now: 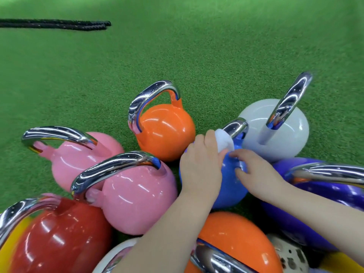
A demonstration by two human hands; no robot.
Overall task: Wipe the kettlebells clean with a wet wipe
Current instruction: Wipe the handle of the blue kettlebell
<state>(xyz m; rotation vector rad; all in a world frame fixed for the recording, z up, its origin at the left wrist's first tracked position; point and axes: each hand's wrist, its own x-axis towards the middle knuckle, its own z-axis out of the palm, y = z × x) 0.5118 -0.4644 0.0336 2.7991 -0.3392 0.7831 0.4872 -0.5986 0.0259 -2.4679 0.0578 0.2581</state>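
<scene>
Blue, the kettlebell (pixel 230 184) being cleaned sits mid-cluster on the turf (pixel 177 46), under both hands. The right hand (pixel 254 174) rests spread on its body, fingers loose, gripping nothing. The left hand (pixel 201 164), nearer the handle (pixel 236 126), pinches the white wipe (pixel 224 141) against the handle's base; the handle rises up and away from those fingers. The left arm hides the bell's left side.

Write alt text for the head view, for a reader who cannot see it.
A person's left hand presses a white wet wipe against the chrome handle of a blue kettlebell while the right hand touches its body. Pink, orange, red, grey and purple kettlebells crowd around it on green turf, with black ropes lying farther off.
</scene>
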